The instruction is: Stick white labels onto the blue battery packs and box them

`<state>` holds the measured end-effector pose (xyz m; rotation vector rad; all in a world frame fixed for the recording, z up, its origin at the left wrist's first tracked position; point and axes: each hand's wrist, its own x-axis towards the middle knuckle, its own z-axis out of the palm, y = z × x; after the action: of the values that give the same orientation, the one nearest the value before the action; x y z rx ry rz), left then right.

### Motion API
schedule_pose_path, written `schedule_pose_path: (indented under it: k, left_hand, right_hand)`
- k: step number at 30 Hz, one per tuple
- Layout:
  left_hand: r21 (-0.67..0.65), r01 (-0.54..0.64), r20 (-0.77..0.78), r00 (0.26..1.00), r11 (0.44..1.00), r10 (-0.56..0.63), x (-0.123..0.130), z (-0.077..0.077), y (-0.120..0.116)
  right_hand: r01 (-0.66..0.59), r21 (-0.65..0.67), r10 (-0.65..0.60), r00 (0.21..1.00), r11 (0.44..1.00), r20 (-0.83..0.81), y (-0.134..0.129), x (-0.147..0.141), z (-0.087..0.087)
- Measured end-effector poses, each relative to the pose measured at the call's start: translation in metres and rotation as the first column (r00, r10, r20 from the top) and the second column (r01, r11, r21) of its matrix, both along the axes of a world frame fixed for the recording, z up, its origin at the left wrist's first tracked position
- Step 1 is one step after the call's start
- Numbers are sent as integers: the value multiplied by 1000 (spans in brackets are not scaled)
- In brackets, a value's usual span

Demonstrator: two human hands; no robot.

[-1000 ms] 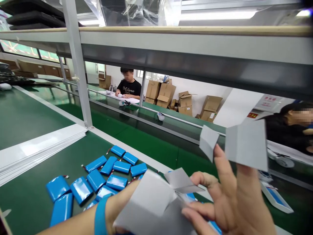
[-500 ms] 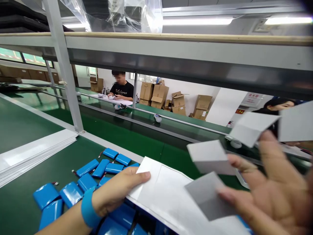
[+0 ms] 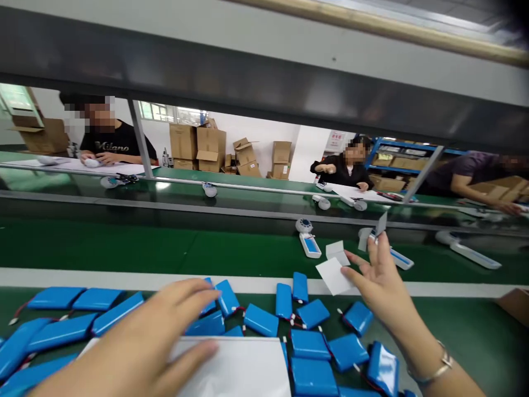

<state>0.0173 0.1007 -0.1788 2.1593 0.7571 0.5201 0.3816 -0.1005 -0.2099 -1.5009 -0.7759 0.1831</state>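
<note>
My left hand (image 3: 177, 314) is over a white sheet (image 3: 243, 364) at the bottom of the view, fingers stretched and thumb apart; the hand hides part of the sheet. My right hand (image 3: 378, 270) is raised at the right with fingers spread. Small creased white pieces (image 3: 334, 275) hang at its separate fingertips, apparently clinging there. Blue battery packs (image 3: 309, 344) with short wires and white plugs lie around the sheet. Beyond my right hand, on the green belt, lies a white handheld device (image 3: 308, 240) with a blue pack in its handle.
A pale rail (image 3: 256, 284) separates the near table from the green belt (image 3: 231, 251). Another white device (image 3: 467, 248) lies farther right. A grey overhead shelf (image 3: 206, 82) crosses above. Co-workers (image 3: 347, 165) sit across the line, with cardboard boxes (image 3: 210, 143) behind.
The view has swung right and down. My left hand has let go of the sheet, which now lies lower. My right hand is farther out over the belt, the white pieces still at its fingertips.
</note>
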Motion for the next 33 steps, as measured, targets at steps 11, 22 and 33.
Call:
schedule_pose_path:
  k: [11,22,33]
  left_hand:
    - [36,795,17,605,605,-796,211,-48,-28]
    - [386,647,4,712,658,-703,220,-59,-9]
    - [534,691,-205,665,487,-718,220,-61,-12]
  right_hand:
    - [98,85,-94,994,992,-54,-14,23,-29]
    - [-73,21,76,982,997,-171,22,-1,-45]
    - [-83,-113,81,996,990,-21,23,-4,-53]
